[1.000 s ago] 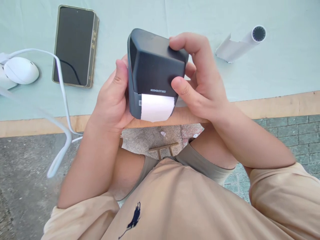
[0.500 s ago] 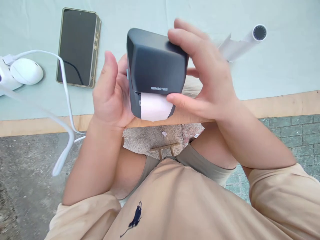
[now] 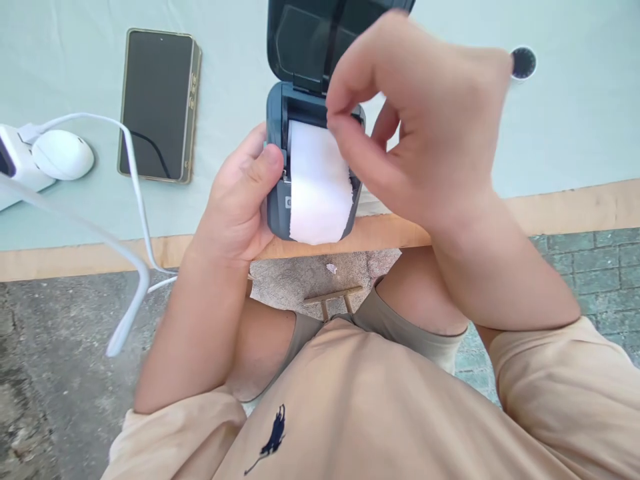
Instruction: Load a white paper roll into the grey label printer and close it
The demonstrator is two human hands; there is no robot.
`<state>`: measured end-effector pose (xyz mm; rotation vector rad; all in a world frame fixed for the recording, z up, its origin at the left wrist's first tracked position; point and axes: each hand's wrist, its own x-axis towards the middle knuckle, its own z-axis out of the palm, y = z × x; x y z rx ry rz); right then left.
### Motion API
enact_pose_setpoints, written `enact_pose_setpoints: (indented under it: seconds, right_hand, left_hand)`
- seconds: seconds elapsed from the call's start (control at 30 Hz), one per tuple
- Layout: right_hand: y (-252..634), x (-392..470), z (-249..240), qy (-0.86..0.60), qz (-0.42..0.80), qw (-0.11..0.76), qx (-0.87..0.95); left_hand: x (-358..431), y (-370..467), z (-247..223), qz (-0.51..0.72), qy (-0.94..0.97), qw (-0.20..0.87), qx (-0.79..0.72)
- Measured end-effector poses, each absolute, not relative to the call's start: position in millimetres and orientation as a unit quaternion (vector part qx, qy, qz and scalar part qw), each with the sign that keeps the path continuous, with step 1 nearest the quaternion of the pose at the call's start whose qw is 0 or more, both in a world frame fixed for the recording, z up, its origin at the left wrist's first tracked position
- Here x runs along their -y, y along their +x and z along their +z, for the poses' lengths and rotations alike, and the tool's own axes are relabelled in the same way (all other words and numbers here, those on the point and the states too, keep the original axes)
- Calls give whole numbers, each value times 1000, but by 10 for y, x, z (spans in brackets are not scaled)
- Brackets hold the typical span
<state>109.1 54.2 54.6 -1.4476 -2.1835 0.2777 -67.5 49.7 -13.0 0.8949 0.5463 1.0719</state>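
Observation:
My left hand [image 3: 245,193] is wrapped round the left side of a dark label printer [image 3: 279,217], thumb on its upper edge. The printer's lid [image 3: 305,40] stands raised, tilted away from me. A strip of white paper [image 3: 320,187] runs out of the printer's compartment and over its front edge. Above the right part of that compartment is my right hand [image 3: 425,113], thumb and forefinger pinched together. What the pinch holds, if anything, cannot be made out. This hand hides part of the lid and the printer's right side.
A phone [image 3: 157,107] lies at left on the pale cloth-covered table [image 3: 565,133]. Beside it are a white plug [image 3: 63,155] and a white cable [image 3: 135,167] hanging over the wooden edge [image 3: 550,203]. A white tube with a dark opening [image 3: 523,63] lies right, partly hidden.
The printer's lid has swung open, uncovering the paper inside. My right hand has left the lid's side and now pinches above the compartment. My left thumb has moved onto the printer.

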Motion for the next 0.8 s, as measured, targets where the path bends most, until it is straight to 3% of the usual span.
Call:
enact_pose_setpoints:
  seconds: [0.07,0.17,0.47,0.57,0.8]
  right_hand:
    - [1082,-574,544,-541,83,151,823]
    - [1068,-584,574,-553,79,76,826]
    - [1019,-557,617,-570,96,-22,816]
    - [1040,-541,577,-555,112,28,824]
    - [1218,-429,588,-491,213,231,812]
  left_hand:
    - [-461,-661,-96,493,383,739,-254]
    - [-447,-661,-81,483,375,751,-249]
    - [-447,-666,-68,465,419,734,-263]
    - [-427,-653,-47,463,422,731,-270]
    - [-396,-622,13,478,392,729,-293]
